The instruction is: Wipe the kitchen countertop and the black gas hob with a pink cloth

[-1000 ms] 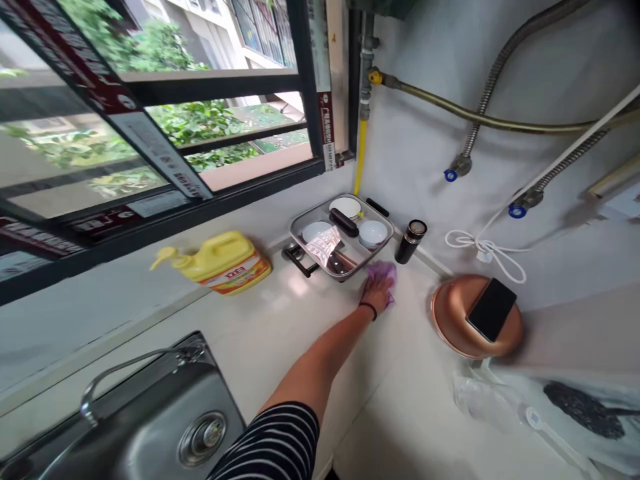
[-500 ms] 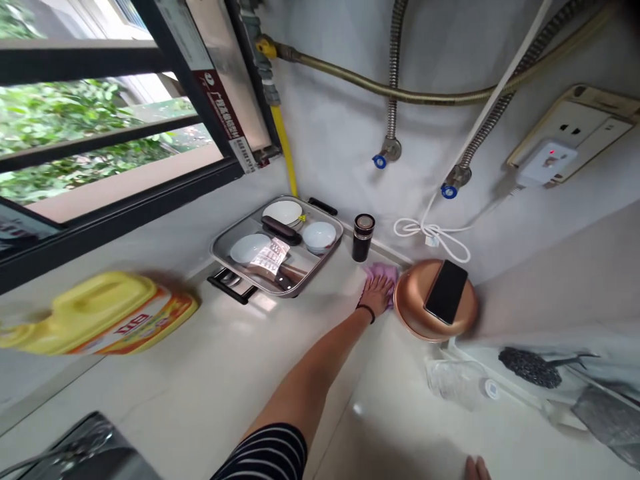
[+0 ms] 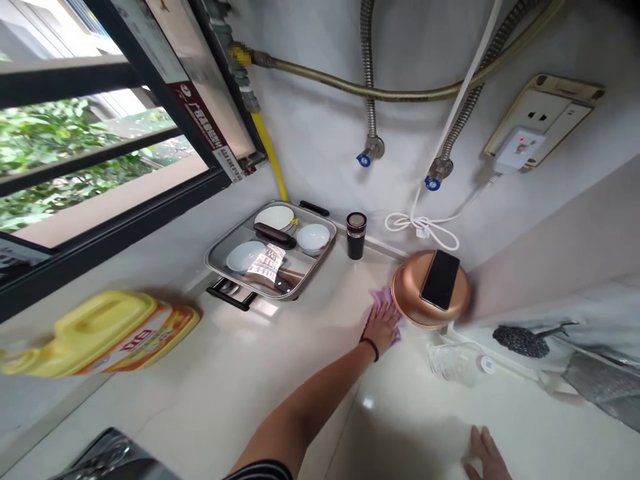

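My left hand lies flat, fingers stretched out, on a purple cloth pressed to the white countertop. A black band sits on that wrist. The cloth touches the left rim of a copper-coloured bowl, which carries a black phone on top. My right hand rests at the bottom right, fingers spread flat on the counter, holding nothing.
A metal tray with bowls, a dark-handled tool and a packet stands by the window. Beside it is a black flask. A yellow detergent jug lies left, a sink corner below. A clear cup, white cable and wall socket are on the right.
My left hand slid the cloth from beside the tray to the right, up to the copper bowl, then back towards me. My right hand came into view at the bottom right.
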A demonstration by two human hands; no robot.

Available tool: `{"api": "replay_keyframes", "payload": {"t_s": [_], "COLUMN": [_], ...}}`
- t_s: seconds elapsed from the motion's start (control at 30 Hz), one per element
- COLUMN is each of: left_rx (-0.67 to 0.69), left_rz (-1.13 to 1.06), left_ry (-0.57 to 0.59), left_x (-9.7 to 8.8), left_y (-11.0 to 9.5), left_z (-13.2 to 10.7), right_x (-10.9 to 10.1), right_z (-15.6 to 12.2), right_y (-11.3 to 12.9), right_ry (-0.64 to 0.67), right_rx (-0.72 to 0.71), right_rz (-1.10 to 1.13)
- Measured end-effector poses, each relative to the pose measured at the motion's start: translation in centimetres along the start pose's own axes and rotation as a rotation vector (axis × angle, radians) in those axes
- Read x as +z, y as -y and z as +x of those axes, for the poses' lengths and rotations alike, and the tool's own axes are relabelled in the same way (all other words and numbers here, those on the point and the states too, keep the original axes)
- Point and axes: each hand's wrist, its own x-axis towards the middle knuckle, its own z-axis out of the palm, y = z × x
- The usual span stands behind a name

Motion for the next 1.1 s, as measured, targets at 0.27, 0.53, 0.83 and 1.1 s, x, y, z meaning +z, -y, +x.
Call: {"api": "replay_keyframes", "payload": {"t_s": [0.27, 0.53, 0.83, 1.1], "left_rx": [0.233, 0.168, 0.334, 0.316], "left_rz": [-0.061, -0.110, -0.099, -0.133], "left_ry": [0.023, 0.008, 0.024, 0.006], "left_x": [5.2, 2.2, 5.1, 4.8], "left_y": [-7.8, -5.8, -7.3, -7.0], "left_z": [-4.9, -1.3, 1.1, 2.0], "right_x": [0.3, -1.9, -2.4, -2.4], "right_z": [0.4, -0.7, -0.6, -0.9], "right_y": [0.5, 2.9, 3.8, 5.2], "right_ry": [0.005, 0.017, 0.090, 0.139], "right_rx": [0.065, 0.042, 0.051, 0.112], "right_rz": [-0.133, -0.197, -0.221, -0.298]}}
